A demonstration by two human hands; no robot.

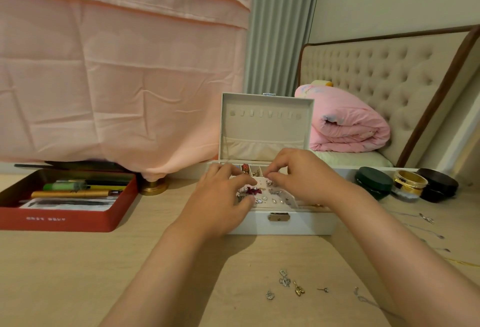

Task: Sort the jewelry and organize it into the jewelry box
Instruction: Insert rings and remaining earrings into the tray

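Note:
A white jewelry box (298,222) stands open on the wooden table, its lid (265,124) upright. Several earrings and a dark red flower piece (253,191) sit on its cream insert. My left hand (220,196) lies over the box's left part, fingers curled at the rear compartments. My right hand (298,173) hovers over the insert, fingertips pinched together at a small silver earring (270,182). Loose silver and gold earrings (285,284) lie on the table near me. Thin chains (426,219) lie at the right.
A red tin (65,220) with pens and a lighter sits at the left. At the right stand a dark green jar (374,181), gold bangles (409,182) and a black jar (439,183). Pink cloth hangs behind; a bed with a pink quilt is beyond.

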